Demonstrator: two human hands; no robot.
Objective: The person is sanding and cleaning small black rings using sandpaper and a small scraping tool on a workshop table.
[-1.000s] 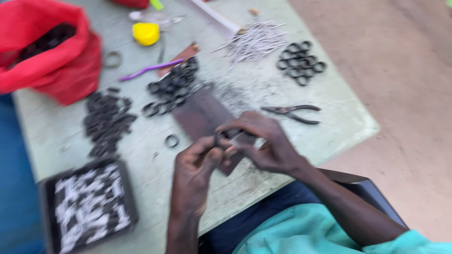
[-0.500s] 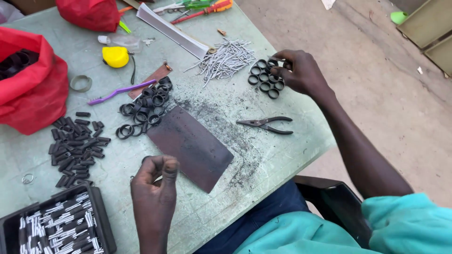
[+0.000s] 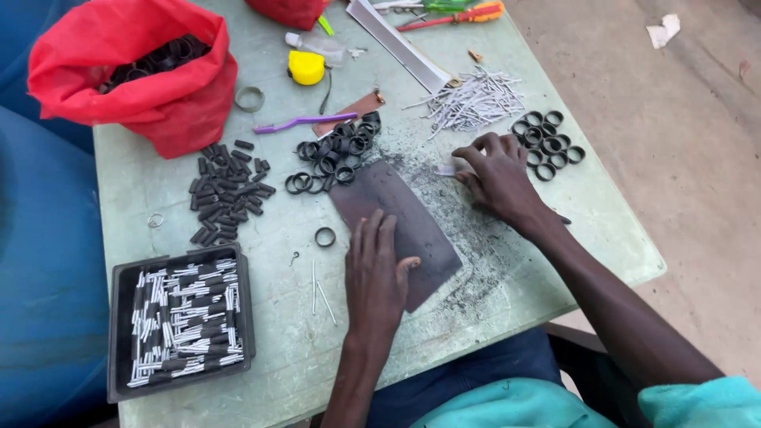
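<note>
Teal shirt (image 3: 507,400) — dark-blue trousers (image 3: 468,372)

Outdoor craft workshop, worn green surface (image 3: 587,230) on bare ground, piled black rings (image 3: 333,150), metal pins (image 3: 476,99), screwdriver (image 3: 452,14), tray of parts (image 3: 119,333)

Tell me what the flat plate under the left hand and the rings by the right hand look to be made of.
The dark flat plate under the left hand looks like sheet metal, dull brown and matte, perhaps rusted. The black rings beside the right hand look like rubber or plastic, cut from tube: uniform matte black, thin walls. Neither is certain.
</note>
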